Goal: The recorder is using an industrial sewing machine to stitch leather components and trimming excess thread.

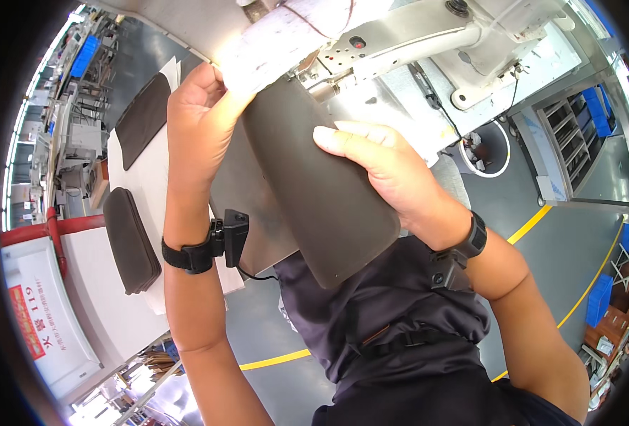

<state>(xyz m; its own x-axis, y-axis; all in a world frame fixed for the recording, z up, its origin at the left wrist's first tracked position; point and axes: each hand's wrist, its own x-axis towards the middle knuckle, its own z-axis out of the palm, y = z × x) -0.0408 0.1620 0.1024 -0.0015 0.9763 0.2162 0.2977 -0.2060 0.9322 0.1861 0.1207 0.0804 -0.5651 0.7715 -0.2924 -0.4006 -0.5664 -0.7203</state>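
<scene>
Seems to be lining up work at the big, pale metal sewing machine (428, 44). Holding a long, flat, dark grey, round-cornered piece (318, 188) aslant, top end by the machine. Pinching its right edge with the right hand (385, 167), apart from the left hand (202, 124) at the top left. Likely calls for steady guiding next. Can't see left fingertips or needle past the white glare, nor tell the left grip.
</scene>
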